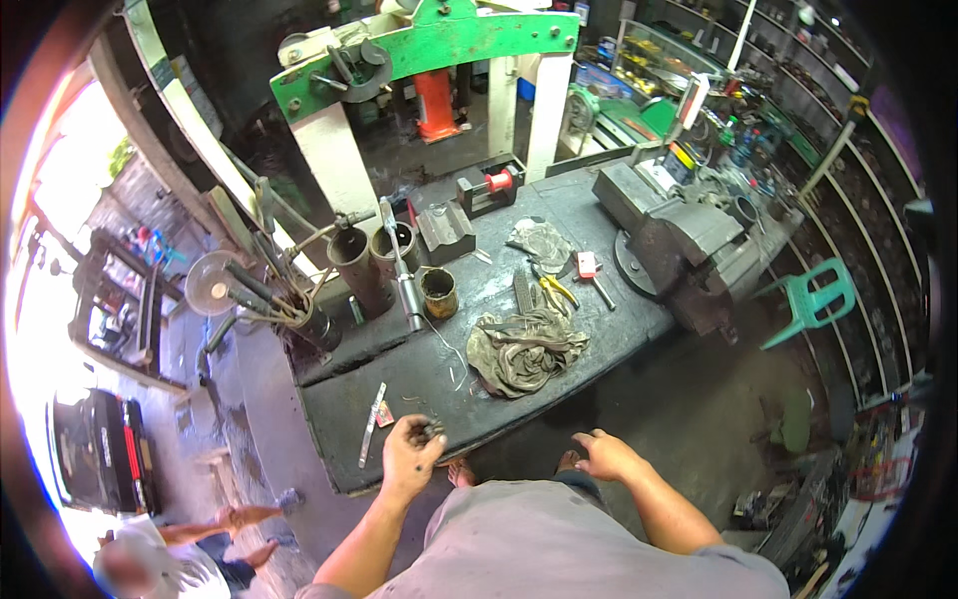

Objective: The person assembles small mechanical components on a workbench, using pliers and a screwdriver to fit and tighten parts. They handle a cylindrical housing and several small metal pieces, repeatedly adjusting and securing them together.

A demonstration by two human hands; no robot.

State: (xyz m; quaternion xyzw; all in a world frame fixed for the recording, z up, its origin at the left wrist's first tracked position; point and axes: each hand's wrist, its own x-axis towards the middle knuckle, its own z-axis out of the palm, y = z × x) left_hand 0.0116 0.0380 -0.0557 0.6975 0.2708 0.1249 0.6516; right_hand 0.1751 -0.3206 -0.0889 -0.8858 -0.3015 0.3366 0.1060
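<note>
My left hand point(407, 457) is over the front edge of the dark metal workbench point(399, 369). Its fingers curl around a small dark, greasy-looking part point(429, 432) whose exact kind I cannot make out. Beside that hand lie a steel ruler point(373, 424) and a small red box point(385, 412). My right hand point(605, 456) hangs off the bench front with fingers apart and nothing visible in it. Nearest to it on the bench is a crumpled, dirty rag point(524, 354). Yellow-handled pliers point(555, 292) and a hammer point(593, 279) lie behind the rag.
A large bench vise point(679, 250) stands at the right. Metal cans point(439, 292) and a container of rods point(311, 329) line the left side. Behind rises a green-and-white press point(439, 50). A green plastic stool point(813, 299) is at right; another person point(190, 559) sits lower left.
</note>
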